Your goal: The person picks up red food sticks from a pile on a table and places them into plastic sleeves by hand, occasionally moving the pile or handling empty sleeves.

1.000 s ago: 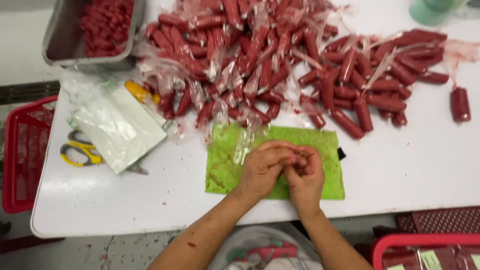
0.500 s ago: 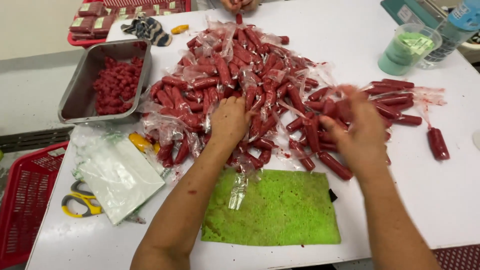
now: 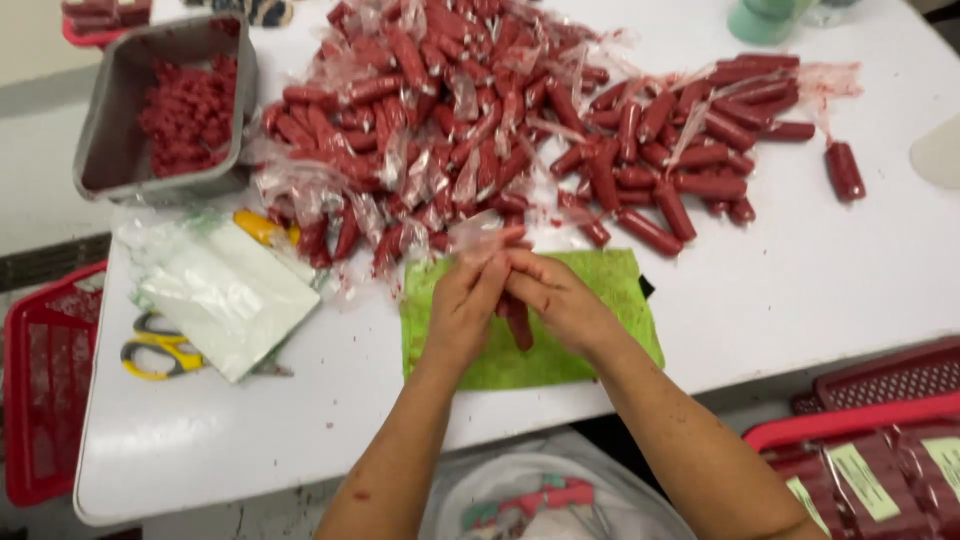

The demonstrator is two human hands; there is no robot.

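Both my hands meet over a green cloth (image 3: pixel 600 280) near the table's front edge. My left hand (image 3: pixel 462 305) and my right hand (image 3: pixel 558 296) together hold one red sausage in a clear plastic sleeve (image 3: pixel 517 318), which hangs down between them; the sleeve's loose end sticks up above my fingertips. Just beyond the cloth lies a big heap of wrapped red sausages (image 3: pixel 440 120). A smaller group of sausages without loose wrap (image 3: pixel 690 140) lies to the right of it.
A metal tray (image 3: pixel 112 130) with red pieces stands at the back left. A stack of clear bags (image 3: pixel 225 295) and yellow-handled scissors (image 3: pixel 155 345) lie left of the cloth. Red baskets stand off the table at left (image 3: pixel 40 390) and lower right (image 3: pixel 860 450).
My hands reached out to the sausage heap half a second ago. They have come back together over the green cloth with one wrapped sausage between them.
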